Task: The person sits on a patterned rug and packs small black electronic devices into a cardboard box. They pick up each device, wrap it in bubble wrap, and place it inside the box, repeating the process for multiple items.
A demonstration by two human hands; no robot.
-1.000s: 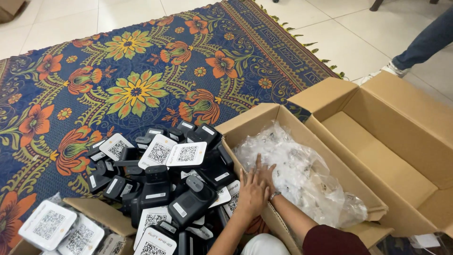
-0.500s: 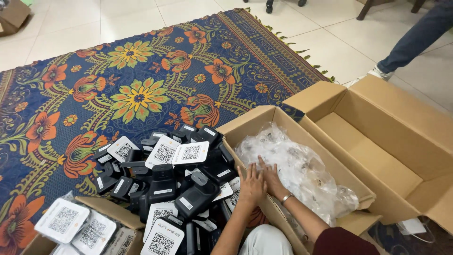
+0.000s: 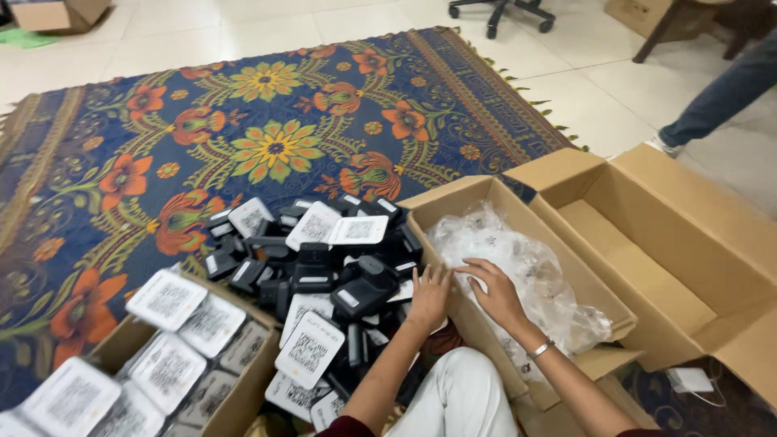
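Beside the cardboard box [image 3: 494, 210], the left hand [image 3: 429, 295] is now pressed flat on the wall, fingers spread, while the right hand [image 3: 495, 293], fingers apart, is kept on the plastic bags [image 3: 526, 259].

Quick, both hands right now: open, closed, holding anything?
Left hand: open, flat on the cardboard box edge.
Right hand: open, resting on clear plastic bags, gripping nothing.

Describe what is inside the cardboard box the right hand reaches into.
The cardboard box holds crumpled clear plastic bags. The right hand rests on them; whatever lies beneath is covered.
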